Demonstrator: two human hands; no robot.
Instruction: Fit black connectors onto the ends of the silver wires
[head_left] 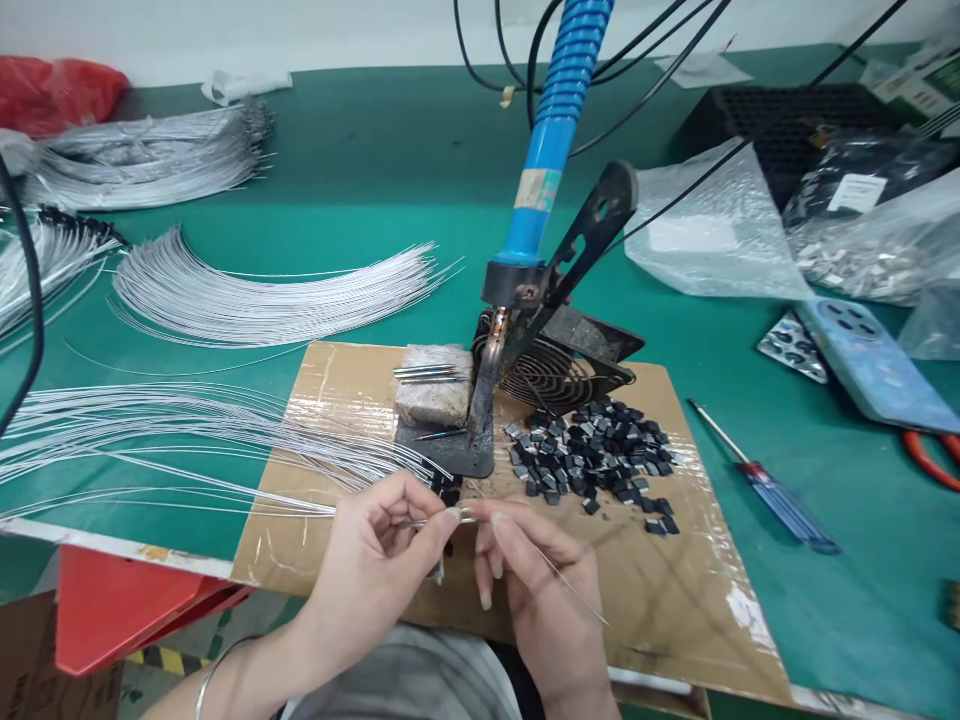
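Observation:
My left hand point(367, 570) is closed in a pinch around the ends of a few thin white wires point(300, 507) that come in from the left. Its thumb and fingertips meet those of my right hand point(547, 590), also closed. A fine, stiff wire point(574, 588) sticks out of the right hand toward the lower right. What lies right between the fingertips is mostly hidden. Just behind the hands, a soldering iron point(551, 130) with a blue handle points tip down in a black holder point(592, 240). Small black pieces point(448, 490) show beside the left fingers.
A cardboard sheet point(652, 620) covers the front of the green table point(337, 230). On it sit a heap of small black parts point(592, 450), a small fan point(592, 345) and a wrapped block point(431, 400). Wire bundles point(277, 300) lie left; a screwdriver point(780, 490) and phone point(885, 365) right.

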